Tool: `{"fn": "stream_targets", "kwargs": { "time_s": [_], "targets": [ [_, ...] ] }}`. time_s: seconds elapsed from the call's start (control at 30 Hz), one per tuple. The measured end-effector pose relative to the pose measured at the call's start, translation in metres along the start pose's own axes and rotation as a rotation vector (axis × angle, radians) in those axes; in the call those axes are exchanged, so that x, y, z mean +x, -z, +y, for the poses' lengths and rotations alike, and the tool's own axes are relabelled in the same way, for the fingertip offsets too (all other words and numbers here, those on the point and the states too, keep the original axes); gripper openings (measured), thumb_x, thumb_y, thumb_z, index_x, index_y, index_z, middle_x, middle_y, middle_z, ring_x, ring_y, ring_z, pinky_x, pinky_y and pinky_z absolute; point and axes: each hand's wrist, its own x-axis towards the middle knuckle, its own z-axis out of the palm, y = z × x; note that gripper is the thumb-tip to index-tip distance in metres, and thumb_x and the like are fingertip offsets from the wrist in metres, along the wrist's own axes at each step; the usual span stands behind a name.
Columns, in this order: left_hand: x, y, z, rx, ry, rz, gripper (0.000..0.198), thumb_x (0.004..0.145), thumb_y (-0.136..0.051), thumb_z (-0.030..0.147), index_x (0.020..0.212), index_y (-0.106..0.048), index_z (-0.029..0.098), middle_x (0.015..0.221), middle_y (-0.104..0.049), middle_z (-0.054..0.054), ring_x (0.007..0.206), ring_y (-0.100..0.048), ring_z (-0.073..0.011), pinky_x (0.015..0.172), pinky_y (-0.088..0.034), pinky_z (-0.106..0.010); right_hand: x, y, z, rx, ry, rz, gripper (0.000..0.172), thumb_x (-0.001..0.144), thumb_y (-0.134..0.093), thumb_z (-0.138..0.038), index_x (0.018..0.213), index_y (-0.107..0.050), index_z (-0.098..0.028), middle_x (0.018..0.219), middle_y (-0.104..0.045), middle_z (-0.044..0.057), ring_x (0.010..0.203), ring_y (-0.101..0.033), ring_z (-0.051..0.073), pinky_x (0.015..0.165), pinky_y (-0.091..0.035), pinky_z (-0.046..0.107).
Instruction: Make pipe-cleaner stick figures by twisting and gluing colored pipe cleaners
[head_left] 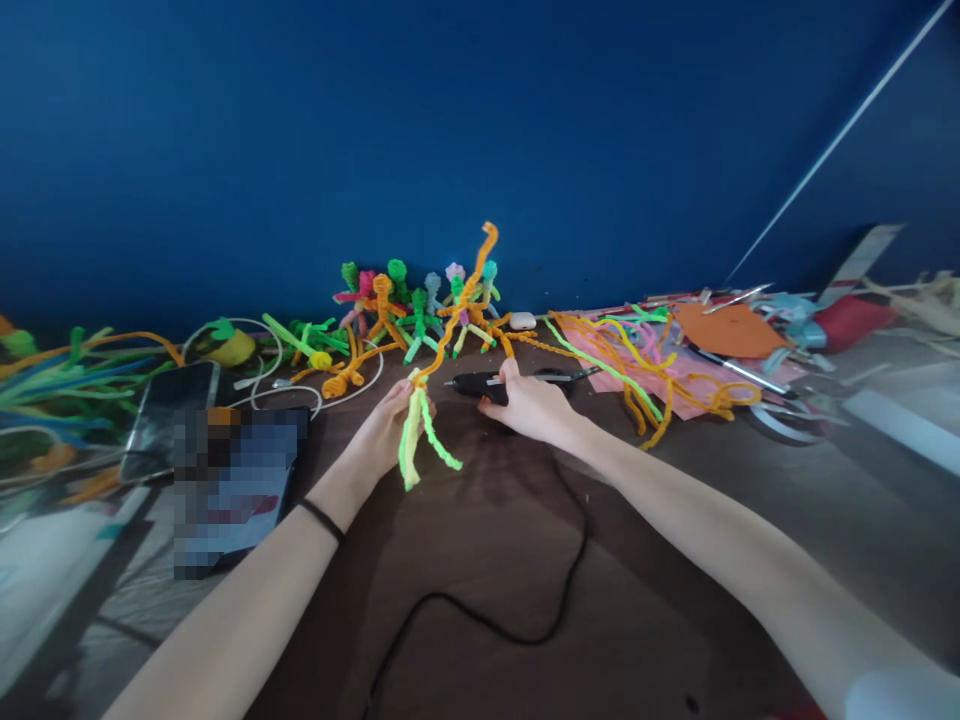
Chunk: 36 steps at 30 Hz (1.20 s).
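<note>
Pipe-cleaner figure (424, 410), unfinished: orange stem pinched in left hand (386, 425), green strands dangling above bench (487, 560); right hand (529, 405) closed around glue gun (487, 384). Finished figures (416, 305) grouped behind; loose pipe cleaners (637, 365) unused.

Both arms are bare from wrist to past the elbow — no sleeves over the forearms. The left hand (386, 425) has a thin black band round its wrist (322, 520), plain and narrow like a hair tie. The right hand (529, 405) wears no ring, watch or band. At the lower right corner, a pale, whitish edge of cloth shows by the upper arm — too blurred to tell more.
</note>
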Motion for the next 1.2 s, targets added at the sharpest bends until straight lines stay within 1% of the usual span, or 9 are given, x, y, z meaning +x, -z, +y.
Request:
{"fn": "stream_targets", "kwargs": {
  "time_s": [0.13, 0.3, 0.43, 0.53, 0.63, 0.83, 0.93, 1.13, 1.2],
  "targets": [
    [-0.001, -0.006, 0.002, -0.088, 0.028, 0.04, 0.01, 0.081, -0.048, 0.012, 0.076, -0.056, 0.015, 0.059, -0.056, 0.001, 0.051, -0.054, -0.0068, 0.058, -0.05, -0.019, 0.006, -0.01, 0.007, 0.263, 0.015, -0.003, 0.037, 0.069, -0.059, -0.041, 0.086, -0.033, -0.021, 0.063, -0.051, -0.001, 0.056, -0.052, 0.017, 0.055, -0.034, 0.028],
    [0.001, -0.005, 0.003, -0.144, 0.041, 0.047, 0.02, 0.085, -0.04, 0.013, 0.075, -0.058, 0.015, 0.057, -0.055, 0.0, 0.049, -0.053, -0.0071, 0.057, -0.051, -0.02, 0.017, -0.014, 0.007, 0.945, -0.119, 0.017, 0.045, 0.058, -0.07, -0.029, 0.081, -0.032, -0.021, 0.067, -0.052, -0.004, 0.057, -0.053, 0.011, 0.054, -0.041, 0.026],
    [0.004, 0.001, 0.002, -0.158, 0.041, 0.026, 0.021, 0.085, -0.04, 0.014, 0.074, -0.058, 0.014, 0.056, -0.054, 0.0, 0.049, -0.053, -0.0068, 0.058, -0.051, -0.02, 0.016, -0.01, 0.003, 1.237, -0.137, -0.257, 0.029, 0.059, -0.068, -0.019, 0.077, -0.045, -0.017, 0.062, -0.055, -0.003, 0.048, -0.052, 0.009, 0.049, -0.042, 0.024],
    [0.006, 0.003, 0.001, -0.153, 0.043, 0.015, 0.018, 0.084, -0.043, 0.013, 0.073, -0.057, 0.014, 0.054, -0.053, 0.001, 0.05, -0.053, -0.0075, 0.06, -0.051, -0.021, 0.012, -0.012, 0.004, 1.377, -0.132, -0.405, 0.021, 0.059, -0.065, -0.015, 0.074, -0.05, -0.015, 0.058, -0.056, -0.003, 0.051, -0.056, 0.009, 0.053, -0.045, 0.024],
    [0.004, -0.001, 0.002, -0.148, 0.058, 0.029, 0.016, 0.083, -0.044, 0.012, 0.073, -0.057, 0.014, 0.056, -0.054, 0.001, 0.051, -0.055, -0.0077, 0.06, -0.05, -0.021, 0.01, -0.017, 0.008, 1.462, -0.078, -0.473, 0.019, 0.056, -0.061, -0.01, 0.072, -0.051, -0.014, 0.06, -0.057, -0.002, 0.059, -0.06, 0.012, 0.058, -0.047, 0.024],
    [0.001, -0.008, 0.003, -0.143, 0.091, 0.111, 0.024, 0.086, -0.04, 0.014, 0.069, -0.057, 0.013, 0.052, -0.053, 0.001, 0.052, -0.056, -0.0087, 0.058, -0.049, -0.022, 0.012, -0.022, 0.014, 1.519, 0.055, -0.603, 0.02, 0.057, -0.053, -0.01, 0.077, -0.053, -0.013, 0.064, -0.058, 0.001, 0.059, -0.059, 0.013, 0.049, -0.041, 0.021],
    [0.003, -0.006, 0.002, -0.117, 0.11, 0.097, 0.024, 0.086, -0.041, 0.016, 0.068, -0.057, 0.013, 0.052, -0.054, 0.0, 0.053, -0.056, -0.0098, 0.059, -0.05, -0.024, 0.011, -0.022, 0.014, 1.512, 0.074, -0.614, 0.024, 0.057, -0.052, -0.009, 0.08, -0.053, -0.013, 0.064, -0.058, 0.0, 0.059, -0.059, 0.013, 0.049, -0.039, 0.02],
    [0.005, -0.003, 0.001, -0.081, 0.162, 0.03, 0.025, 0.085, -0.04, 0.015, 0.068, -0.058, 0.014, 0.053, -0.054, 0.001, 0.052, -0.057, -0.0093, 0.061, -0.05, -0.025, 0.005, -0.019, 0.009, 1.39, 0.13, -0.625, 0.008, 0.063, -0.055, -0.016, 0.07, -0.055, -0.011, 0.066, -0.058, 0.002, 0.063, -0.06, 0.014, 0.055, -0.04, 0.022],
    [0.005, -0.002, -0.001, -0.06, 0.173, 0.023, 0.027, 0.085, -0.039, 0.014, 0.066, -0.058, 0.014, 0.052, -0.054, 0.001, 0.051, -0.057, -0.0095, 0.062, -0.049, -0.026, 0.003, -0.018, 0.006, 1.342, 0.129, -0.589, 0.01, 0.068, -0.056, -0.021, 0.067, -0.054, -0.011, 0.063, -0.057, 0.001, 0.059, -0.059, 0.012, 0.054, -0.039, 0.022]
  ]
}}
